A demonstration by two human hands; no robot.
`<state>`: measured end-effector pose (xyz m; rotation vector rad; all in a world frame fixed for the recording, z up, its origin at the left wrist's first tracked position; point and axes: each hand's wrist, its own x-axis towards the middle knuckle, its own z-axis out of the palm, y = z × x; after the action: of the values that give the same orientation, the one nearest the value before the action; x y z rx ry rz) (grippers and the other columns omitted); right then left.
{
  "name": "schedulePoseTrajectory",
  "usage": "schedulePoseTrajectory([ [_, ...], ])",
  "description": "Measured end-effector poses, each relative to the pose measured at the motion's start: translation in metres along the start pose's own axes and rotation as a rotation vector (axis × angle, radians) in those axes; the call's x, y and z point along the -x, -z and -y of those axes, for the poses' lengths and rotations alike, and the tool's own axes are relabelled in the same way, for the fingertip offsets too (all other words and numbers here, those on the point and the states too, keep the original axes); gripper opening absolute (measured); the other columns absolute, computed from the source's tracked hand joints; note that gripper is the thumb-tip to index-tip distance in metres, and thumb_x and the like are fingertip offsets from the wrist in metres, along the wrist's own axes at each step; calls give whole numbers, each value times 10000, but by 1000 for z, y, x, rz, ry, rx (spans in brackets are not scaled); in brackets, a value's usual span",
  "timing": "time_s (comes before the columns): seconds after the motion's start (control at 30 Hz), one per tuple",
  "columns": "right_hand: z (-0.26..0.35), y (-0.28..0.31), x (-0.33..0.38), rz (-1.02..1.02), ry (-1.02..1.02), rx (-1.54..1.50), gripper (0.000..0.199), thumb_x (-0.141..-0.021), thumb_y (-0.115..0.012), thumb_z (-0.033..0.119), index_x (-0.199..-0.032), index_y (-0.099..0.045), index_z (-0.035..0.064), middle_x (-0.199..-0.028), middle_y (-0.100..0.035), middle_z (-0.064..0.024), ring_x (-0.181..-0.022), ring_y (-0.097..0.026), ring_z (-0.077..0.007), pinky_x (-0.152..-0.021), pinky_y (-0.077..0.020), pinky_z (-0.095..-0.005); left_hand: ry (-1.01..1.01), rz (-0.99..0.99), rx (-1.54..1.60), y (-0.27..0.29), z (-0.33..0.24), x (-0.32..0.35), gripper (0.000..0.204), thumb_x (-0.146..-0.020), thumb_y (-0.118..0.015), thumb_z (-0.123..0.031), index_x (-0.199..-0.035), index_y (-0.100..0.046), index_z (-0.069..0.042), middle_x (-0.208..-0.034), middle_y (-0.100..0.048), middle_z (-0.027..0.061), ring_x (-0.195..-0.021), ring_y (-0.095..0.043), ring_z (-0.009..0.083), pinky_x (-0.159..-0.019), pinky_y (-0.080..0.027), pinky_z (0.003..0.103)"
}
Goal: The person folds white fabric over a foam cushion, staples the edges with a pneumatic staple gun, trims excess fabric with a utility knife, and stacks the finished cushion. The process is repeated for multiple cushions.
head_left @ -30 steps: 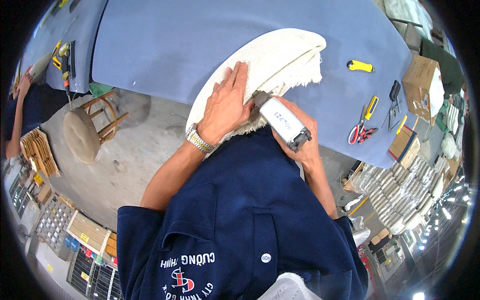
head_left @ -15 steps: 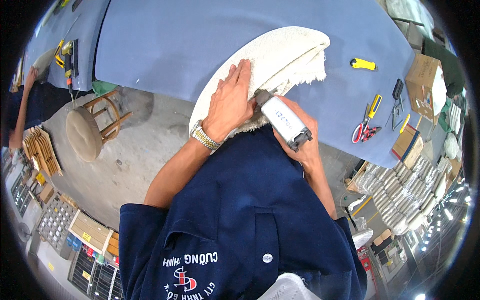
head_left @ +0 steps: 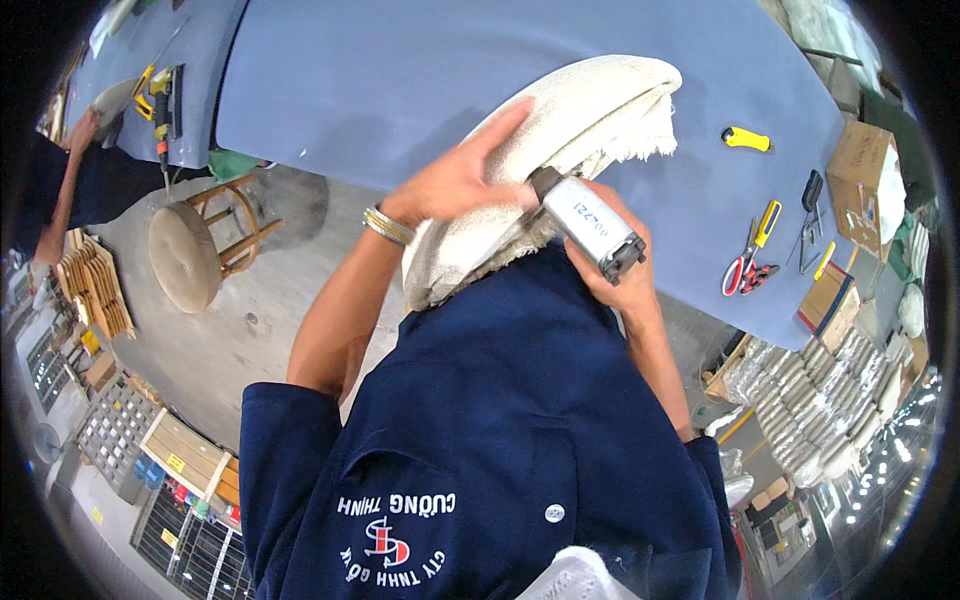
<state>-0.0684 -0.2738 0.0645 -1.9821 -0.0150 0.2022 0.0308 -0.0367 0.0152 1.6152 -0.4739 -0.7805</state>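
Note:
A rounded pad wrapped in cream fabric (head_left: 590, 95) leans across the table's front edge and against my body, its frayed cloth edge folded inward. My left hand (head_left: 465, 182) is at the pad's left side, thumb and index finger spread apart over the fabric. Its other fingers are hidden. The thumb points to the nose of a staple gun (head_left: 590, 220) with a silver-grey body. Behind that tool, my right hand (head_left: 620, 265) is wrapped round its grip, partly hidden by the body. The staple gun's nose is close to the fabric; contact cannot be made out.
On the blue table (head_left: 400, 80) at right lie a yellow cutter (head_left: 747, 139), red-handled snips (head_left: 745, 277) and a yellow-handled screwdriver (head_left: 768, 222). A cardboard box (head_left: 858, 180) stands at the right edge. A round stool (head_left: 185, 255) is at left, near another person's arm (head_left: 68, 195).
My left hand has gone from lying flat on the pad to thumb and index finger spread, at the pad's left side. The pad is turned slightly. My right hand keeps the staple gun.

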Motion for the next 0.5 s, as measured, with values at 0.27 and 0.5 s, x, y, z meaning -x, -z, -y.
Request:
schedulePoseTrajectory([
  [0.27,1,0,-9,-15,92,62,573,-760,-751,70,-1320,-626,62,-1228,-708,-173,-1103,-706,-371,-918,-561,-373,133,-176,-287,-28,8,26,913,-963,-697,-384,-1659,-162,-133,-1704,-178,222,-1591,-95,363,-1277,-156,462],
  [0.5,1,2,-7,-15,41,21,518,-784,-753,113,-1291,-663,56,-1235,-715,-177,-1115,-711,-357,-928,-560,-374,250,-284,-486,-48,-8,26,932,-898,-705,-298,-1642,-181,-97,-1666,-246,268,-1524,-239,503,-1191,-323,594],
])
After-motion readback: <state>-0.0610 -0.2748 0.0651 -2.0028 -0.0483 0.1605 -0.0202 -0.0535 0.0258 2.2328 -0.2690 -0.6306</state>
